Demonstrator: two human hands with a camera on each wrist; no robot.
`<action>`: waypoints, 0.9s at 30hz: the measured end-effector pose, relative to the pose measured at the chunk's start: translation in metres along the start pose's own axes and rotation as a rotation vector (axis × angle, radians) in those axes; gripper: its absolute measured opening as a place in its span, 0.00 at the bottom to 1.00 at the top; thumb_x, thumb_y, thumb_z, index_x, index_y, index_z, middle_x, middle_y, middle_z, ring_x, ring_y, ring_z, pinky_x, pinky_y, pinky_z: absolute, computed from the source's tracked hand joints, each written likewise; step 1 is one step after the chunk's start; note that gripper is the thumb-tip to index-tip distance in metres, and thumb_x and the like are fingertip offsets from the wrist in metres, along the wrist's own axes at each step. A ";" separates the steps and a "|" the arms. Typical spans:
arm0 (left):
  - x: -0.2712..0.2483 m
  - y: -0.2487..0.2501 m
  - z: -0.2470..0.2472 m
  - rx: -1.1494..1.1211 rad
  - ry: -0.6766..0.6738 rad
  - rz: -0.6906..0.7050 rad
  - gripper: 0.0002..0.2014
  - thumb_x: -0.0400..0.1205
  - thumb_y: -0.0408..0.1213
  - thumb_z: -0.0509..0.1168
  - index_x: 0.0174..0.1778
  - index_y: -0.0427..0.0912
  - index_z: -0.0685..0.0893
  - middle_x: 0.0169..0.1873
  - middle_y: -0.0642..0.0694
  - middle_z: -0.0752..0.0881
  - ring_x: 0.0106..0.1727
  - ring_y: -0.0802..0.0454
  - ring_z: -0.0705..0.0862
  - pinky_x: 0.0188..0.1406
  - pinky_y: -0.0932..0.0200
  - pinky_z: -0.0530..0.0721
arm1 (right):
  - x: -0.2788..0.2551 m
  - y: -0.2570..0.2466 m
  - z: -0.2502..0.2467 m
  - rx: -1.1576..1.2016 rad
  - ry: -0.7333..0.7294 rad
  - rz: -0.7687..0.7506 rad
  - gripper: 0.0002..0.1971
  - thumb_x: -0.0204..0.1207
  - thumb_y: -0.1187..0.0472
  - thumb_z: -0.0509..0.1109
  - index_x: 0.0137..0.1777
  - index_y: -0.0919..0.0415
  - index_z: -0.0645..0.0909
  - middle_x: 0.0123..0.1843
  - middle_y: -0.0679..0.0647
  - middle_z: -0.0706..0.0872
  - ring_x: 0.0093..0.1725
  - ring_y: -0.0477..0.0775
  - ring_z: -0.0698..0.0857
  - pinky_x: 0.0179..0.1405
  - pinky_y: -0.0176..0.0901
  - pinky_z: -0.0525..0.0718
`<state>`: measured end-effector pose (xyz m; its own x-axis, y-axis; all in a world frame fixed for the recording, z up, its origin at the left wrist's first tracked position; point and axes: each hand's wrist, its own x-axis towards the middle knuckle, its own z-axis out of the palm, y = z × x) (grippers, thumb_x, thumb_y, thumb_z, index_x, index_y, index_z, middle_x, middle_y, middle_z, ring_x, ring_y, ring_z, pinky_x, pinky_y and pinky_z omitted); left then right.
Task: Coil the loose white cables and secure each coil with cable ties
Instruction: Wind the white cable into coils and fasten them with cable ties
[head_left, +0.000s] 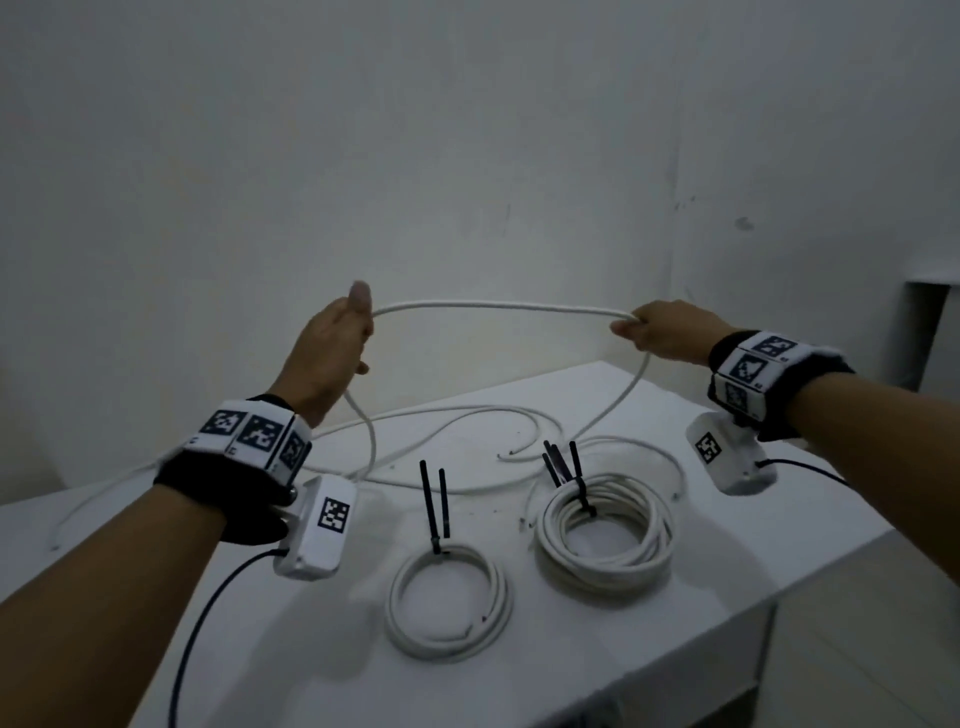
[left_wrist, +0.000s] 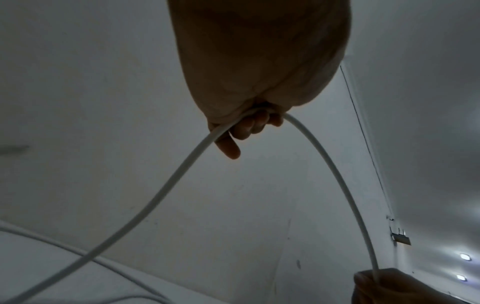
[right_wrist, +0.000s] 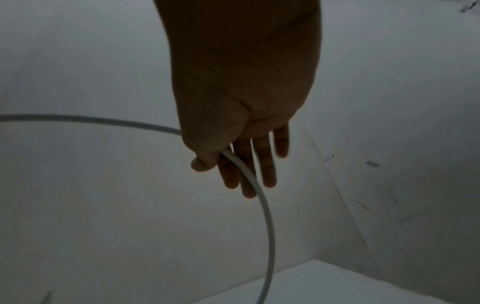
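Observation:
A loose white cable (head_left: 498, 305) arches in the air between my two hands, above the white table (head_left: 779, 530). My left hand (head_left: 356, 338) grips it with curled fingers and the thumb up; in the left wrist view the cable (left_wrist: 168, 185) runs through the fist (left_wrist: 249, 121) and down to the table. My right hand (head_left: 631, 328) pinches the cable (right_wrist: 262, 197) between the thumb and the fingers (right_wrist: 228, 160); from there it drops in a curve to the table. More of the loose cable (head_left: 457, 415) lies spread over the back of the table.
Two tied coils lie in front: a small coil (head_left: 449, 597) with black ties (head_left: 434, 504) sticking up, and a larger coil (head_left: 608, 530) with black ties (head_left: 563, 462). White walls (head_left: 467, 156) stand close behind the table. The table's edge runs along the right.

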<state>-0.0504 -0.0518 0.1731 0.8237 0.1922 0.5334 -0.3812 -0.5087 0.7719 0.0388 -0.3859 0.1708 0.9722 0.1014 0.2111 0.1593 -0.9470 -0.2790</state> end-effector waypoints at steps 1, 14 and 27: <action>-0.002 -0.001 -0.005 0.030 0.008 0.003 0.21 0.88 0.54 0.51 0.36 0.44 0.72 0.32 0.48 0.73 0.33 0.51 0.72 0.38 0.53 0.79 | -0.001 -0.004 -0.001 0.044 -0.005 0.025 0.23 0.83 0.42 0.56 0.45 0.62 0.79 0.48 0.62 0.84 0.45 0.60 0.81 0.43 0.45 0.76; -0.025 0.031 -0.002 0.023 -0.143 0.045 0.14 0.83 0.47 0.64 0.60 0.43 0.80 0.47 0.45 0.89 0.43 0.51 0.88 0.40 0.59 0.82 | -0.020 -0.139 -0.008 0.292 0.212 -0.271 0.17 0.85 0.57 0.56 0.55 0.69 0.81 0.60 0.68 0.84 0.61 0.66 0.81 0.53 0.45 0.75; -0.043 0.047 -0.022 -0.269 -0.284 -0.176 0.16 0.89 0.44 0.54 0.46 0.36 0.79 0.29 0.47 0.78 0.24 0.51 0.78 0.22 0.58 0.80 | -0.036 -0.226 -0.008 -0.060 0.234 -0.683 0.14 0.84 0.60 0.57 0.47 0.70 0.79 0.48 0.60 0.79 0.58 0.60 0.75 0.44 0.39 0.67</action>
<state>-0.1134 -0.0655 0.1940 0.9545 -0.0013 0.2982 -0.2894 -0.2449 0.9253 -0.0340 -0.1779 0.2334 0.5957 0.6146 0.5171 0.7015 -0.7116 0.0376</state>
